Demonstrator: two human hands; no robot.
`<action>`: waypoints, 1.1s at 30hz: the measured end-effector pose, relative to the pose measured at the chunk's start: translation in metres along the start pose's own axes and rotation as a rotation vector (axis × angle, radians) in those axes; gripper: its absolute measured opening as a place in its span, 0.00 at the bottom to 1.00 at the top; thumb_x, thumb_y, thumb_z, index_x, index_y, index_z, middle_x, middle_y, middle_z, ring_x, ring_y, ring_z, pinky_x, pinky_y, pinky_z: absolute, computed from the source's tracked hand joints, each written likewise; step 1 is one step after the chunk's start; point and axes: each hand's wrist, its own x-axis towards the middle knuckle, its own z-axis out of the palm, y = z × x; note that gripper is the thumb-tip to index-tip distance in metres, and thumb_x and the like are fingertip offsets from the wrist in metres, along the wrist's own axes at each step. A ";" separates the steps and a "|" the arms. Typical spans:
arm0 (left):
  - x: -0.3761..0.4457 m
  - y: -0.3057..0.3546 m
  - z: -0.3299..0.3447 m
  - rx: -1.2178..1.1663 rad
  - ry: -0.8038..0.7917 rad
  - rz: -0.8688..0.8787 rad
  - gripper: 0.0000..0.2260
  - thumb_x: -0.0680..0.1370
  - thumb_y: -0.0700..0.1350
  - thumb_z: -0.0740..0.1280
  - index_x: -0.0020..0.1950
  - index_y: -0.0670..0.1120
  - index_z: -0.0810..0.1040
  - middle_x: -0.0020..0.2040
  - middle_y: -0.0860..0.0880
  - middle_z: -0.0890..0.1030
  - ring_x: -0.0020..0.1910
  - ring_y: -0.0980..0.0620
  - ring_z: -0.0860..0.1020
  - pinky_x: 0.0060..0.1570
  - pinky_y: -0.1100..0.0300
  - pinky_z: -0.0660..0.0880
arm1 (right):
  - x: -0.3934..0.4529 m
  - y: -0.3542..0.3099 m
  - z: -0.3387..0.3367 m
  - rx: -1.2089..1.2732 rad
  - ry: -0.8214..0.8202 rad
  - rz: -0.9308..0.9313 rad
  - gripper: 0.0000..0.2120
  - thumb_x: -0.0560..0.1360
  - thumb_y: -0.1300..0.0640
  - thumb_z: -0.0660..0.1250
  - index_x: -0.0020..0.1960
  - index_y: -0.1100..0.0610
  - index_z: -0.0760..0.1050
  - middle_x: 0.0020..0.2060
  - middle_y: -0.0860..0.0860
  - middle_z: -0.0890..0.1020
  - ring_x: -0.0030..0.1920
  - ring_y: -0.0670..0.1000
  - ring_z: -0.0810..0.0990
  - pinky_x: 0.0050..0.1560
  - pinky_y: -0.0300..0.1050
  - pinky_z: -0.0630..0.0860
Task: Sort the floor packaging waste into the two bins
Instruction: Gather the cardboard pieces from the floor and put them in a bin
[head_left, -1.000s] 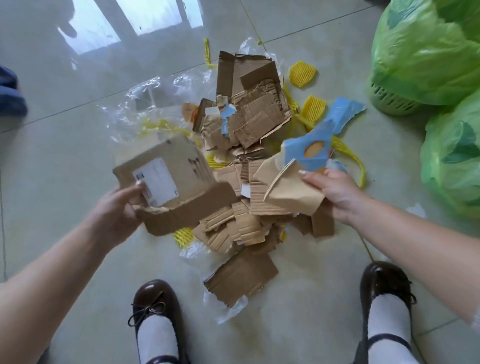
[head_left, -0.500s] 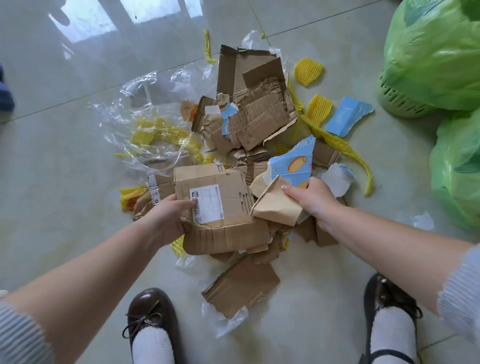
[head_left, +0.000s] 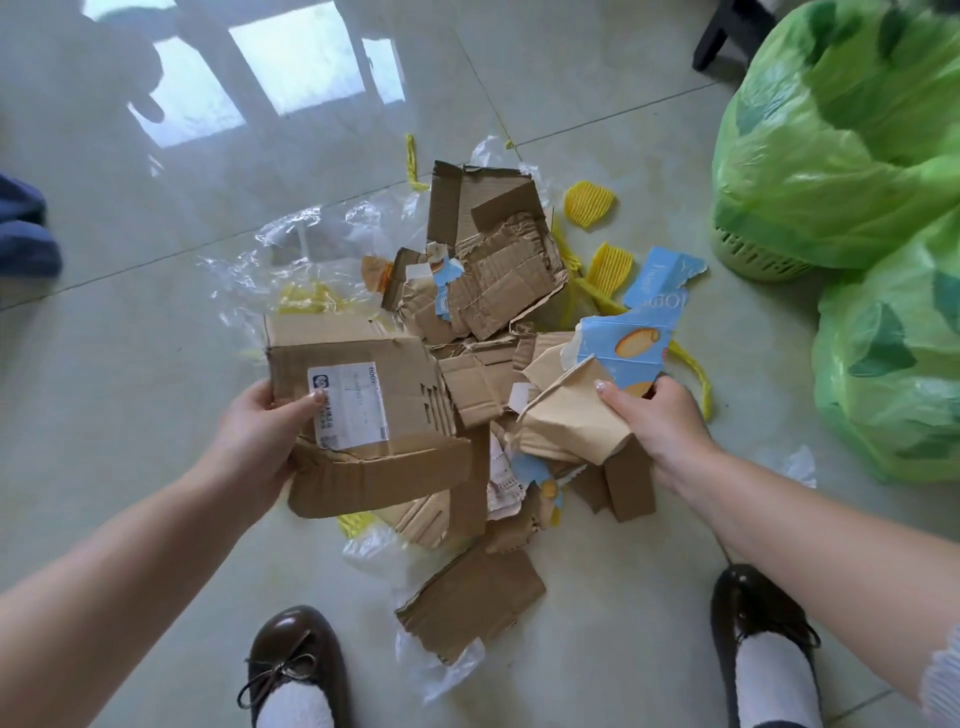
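Left hand: gripping labelled box above pile, likely for binning.
Right hand: clutching paper scraps, gathering like material.

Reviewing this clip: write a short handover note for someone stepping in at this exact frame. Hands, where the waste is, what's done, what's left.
Left hand grips the labelled cardboard box piece by its left edge.
Right hand holds a bunch of tan paper and blue carton scraps.
The pile of torn cardboard, clear plastic film and yellow foam netting lies on the floor.
Two green-bagged bins stand to the right.
Done: two handfuls picked up. Left: bin them, then sort the rest.
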 end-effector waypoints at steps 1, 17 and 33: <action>-0.007 0.009 -0.003 -0.005 0.004 0.031 0.11 0.79 0.37 0.61 0.60 0.45 0.74 0.49 0.46 0.81 0.46 0.47 0.80 0.40 0.53 0.75 | -0.003 -0.004 -0.005 0.021 -0.002 -0.012 0.09 0.70 0.56 0.73 0.47 0.56 0.77 0.44 0.53 0.83 0.43 0.53 0.81 0.44 0.46 0.76; -0.145 0.152 0.130 -0.037 -0.167 0.389 0.12 0.77 0.37 0.63 0.60 0.47 0.74 0.47 0.47 0.81 0.44 0.50 0.80 0.32 0.59 0.78 | -0.064 -0.127 -0.185 0.410 0.240 -0.246 0.16 0.62 0.50 0.75 0.46 0.55 0.79 0.46 0.54 0.85 0.48 0.57 0.83 0.54 0.56 0.78; -0.216 0.174 0.424 0.457 -0.256 0.675 0.03 0.73 0.43 0.66 0.41 0.51 0.78 0.36 0.54 0.79 0.41 0.48 0.80 0.45 0.52 0.79 | -0.043 -0.099 -0.381 0.021 0.755 -0.211 0.19 0.72 0.50 0.69 0.58 0.56 0.68 0.48 0.51 0.77 0.51 0.58 0.77 0.44 0.46 0.72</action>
